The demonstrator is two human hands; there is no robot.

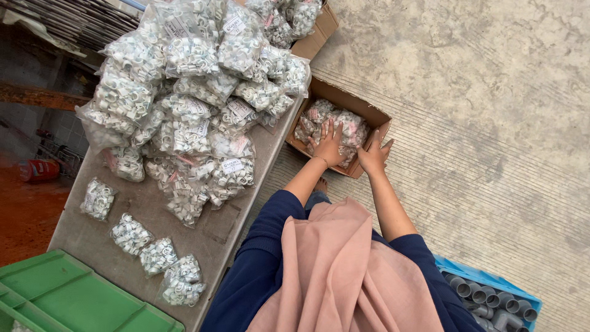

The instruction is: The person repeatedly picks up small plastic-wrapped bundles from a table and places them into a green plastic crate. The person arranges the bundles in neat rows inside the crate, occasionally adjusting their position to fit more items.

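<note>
As arms reach down, left hand flat, right hand flat

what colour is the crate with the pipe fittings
Blue crate, holding grey fittings, head view.

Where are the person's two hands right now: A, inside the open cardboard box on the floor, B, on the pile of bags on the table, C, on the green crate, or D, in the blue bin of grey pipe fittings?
A: the left hand and right hand press flat on bags of white rings inside the cardboard box.
</note>
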